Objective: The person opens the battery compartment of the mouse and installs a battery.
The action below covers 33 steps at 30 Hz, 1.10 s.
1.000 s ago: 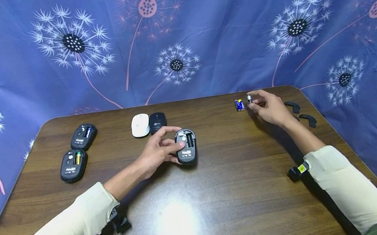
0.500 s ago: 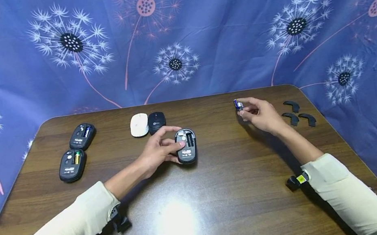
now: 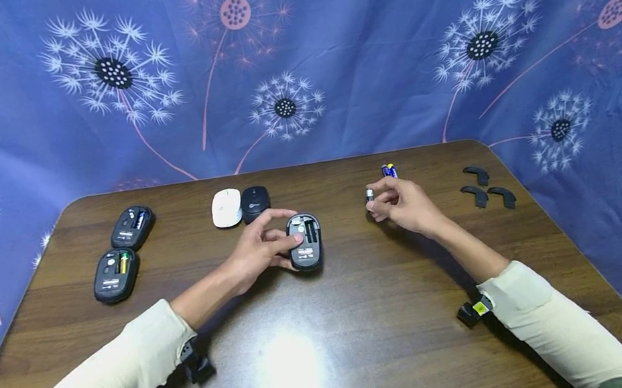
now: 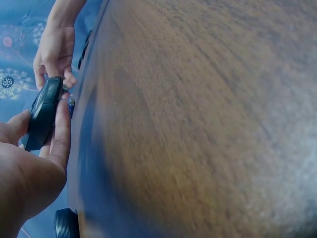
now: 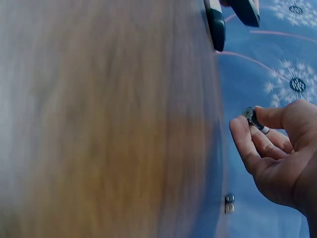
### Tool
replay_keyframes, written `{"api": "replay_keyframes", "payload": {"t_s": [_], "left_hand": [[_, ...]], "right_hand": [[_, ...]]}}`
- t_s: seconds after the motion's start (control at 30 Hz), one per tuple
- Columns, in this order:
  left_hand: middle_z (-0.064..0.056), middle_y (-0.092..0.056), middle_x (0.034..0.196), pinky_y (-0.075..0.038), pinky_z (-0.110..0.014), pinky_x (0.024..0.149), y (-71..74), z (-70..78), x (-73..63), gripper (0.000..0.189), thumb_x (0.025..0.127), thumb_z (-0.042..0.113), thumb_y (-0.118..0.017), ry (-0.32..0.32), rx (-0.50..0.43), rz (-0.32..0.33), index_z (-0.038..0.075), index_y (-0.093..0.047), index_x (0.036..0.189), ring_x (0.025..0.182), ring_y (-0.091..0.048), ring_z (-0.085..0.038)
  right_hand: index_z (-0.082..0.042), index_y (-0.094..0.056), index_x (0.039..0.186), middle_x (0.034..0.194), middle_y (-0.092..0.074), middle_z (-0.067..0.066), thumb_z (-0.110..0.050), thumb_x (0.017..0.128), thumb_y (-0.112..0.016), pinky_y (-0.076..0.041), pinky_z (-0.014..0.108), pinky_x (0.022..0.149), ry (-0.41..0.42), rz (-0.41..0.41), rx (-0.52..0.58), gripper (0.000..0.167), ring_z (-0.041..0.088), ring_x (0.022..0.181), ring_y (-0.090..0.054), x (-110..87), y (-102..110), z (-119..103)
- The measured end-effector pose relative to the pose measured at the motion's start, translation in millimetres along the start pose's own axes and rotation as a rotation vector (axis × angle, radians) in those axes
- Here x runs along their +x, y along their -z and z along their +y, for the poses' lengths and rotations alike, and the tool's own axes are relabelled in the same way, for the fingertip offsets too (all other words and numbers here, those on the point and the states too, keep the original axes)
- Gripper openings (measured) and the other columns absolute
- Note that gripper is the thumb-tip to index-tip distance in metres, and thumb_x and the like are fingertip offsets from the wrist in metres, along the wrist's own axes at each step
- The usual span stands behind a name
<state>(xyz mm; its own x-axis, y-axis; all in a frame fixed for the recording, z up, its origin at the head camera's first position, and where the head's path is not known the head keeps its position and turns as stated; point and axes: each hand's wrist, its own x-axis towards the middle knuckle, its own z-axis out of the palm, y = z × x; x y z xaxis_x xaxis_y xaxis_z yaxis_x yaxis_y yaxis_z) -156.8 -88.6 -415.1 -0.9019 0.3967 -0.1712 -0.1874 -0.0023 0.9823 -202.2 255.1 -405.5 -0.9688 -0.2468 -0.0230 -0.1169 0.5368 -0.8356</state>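
My left hand (image 3: 259,253) grips a black computer mouse (image 3: 307,252), underside facing up, its battery slot uncovered and dark inside. In the left wrist view the same mouse (image 4: 45,114) is seen edge-on between thumb and fingers. Between thumb and fingertips my right hand (image 3: 409,207) pinches a small battery (image 3: 369,195), held to the right of the mouse and apart from it. The right wrist view shows one end of that battery (image 5: 248,114). Two blue batteries (image 3: 389,171) lie behind the right hand on the wooden table (image 3: 368,320).
Two upturned mice (image 3: 132,228) (image 3: 116,275) with batteries in their slots lie at the left. A white mouse (image 3: 226,209) and a black mouse (image 3: 254,201) sit side by side at the back. Three curved black covers (image 3: 475,195) lie at the right. A patterned blue cloth (image 3: 360,43) hangs behind.
My right hand has moved left and nearer with the pinched battery, passing the two blue batteries and leaving the curved covers fully in view. The left hand and its mouse stay nearly still.
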Motion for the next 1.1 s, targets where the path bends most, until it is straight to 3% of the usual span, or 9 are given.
{"api": "replay_keyframes", "payload": {"t_s": [0.47,0.73,0.87,1.1], "left_hand": [[-0.006,-0.082,0.103,-0.071,-0.033,0.074,-1.7,3.5,1.2,0.062,0.108,0.004,-0.074,0.008,0.008,-0.004,0.009,-0.049,0.164,0.087,-0.08,-0.02],[-0.006,-0.082,0.103,-0.071,-0.033,0.075,-3.8,2.3,3.3,0.061,0.107,0.003,-0.075,0.01,0.004,-0.007,0.009,-0.05,0.162,0.087,-0.08,-0.019],[-0.007,-0.083,0.103,-0.071,-0.033,0.074,-5.1,2.4,3.3,0.057,0.107,0.004,-0.075,0.018,0.006,0.001,0.012,-0.053,0.16,0.087,-0.08,-0.019],[-0.008,-0.082,0.104,-0.071,-0.033,0.074,-6.5,2.9,4.3,0.056,0.107,0.005,-0.075,0.02,0.004,-0.002,0.013,-0.054,0.159,0.087,-0.08,-0.019]], "right_hand": [[0.017,-0.062,0.141,0.112,-0.081,0.035,0.005,0.102,-0.078,-0.074,0.041,0.077,0.072,-0.06,0.249,0.044,0.044,0.091,-0.085,-1.5,-42.0,-29.2],[0.021,-0.058,0.139,0.113,-0.08,0.037,0.011,0.103,-0.073,-0.074,0.039,0.08,0.076,-0.051,0.44,0.041,0.024,0.083,-0.085,2.1,-53.0,-43.8],[0.018,-0.06,0.136,0.116,-0.079,0.037,0.01,0.103,-0.073,-0.074,0.036,0.078,0.068,-0.039,0.47,0.037,0.015,0.079,-0.083,3.5,-55.9,-52.0],[0.014,-0.066,0.131,0.112,-0.083,0.03,0.007,0.102,-0.078,-0.073,0.035,0.076,0.1,-0.027,0.405,0.033,0.014,0.078,-0.082,3.6,-61.8,-62.1]]}}
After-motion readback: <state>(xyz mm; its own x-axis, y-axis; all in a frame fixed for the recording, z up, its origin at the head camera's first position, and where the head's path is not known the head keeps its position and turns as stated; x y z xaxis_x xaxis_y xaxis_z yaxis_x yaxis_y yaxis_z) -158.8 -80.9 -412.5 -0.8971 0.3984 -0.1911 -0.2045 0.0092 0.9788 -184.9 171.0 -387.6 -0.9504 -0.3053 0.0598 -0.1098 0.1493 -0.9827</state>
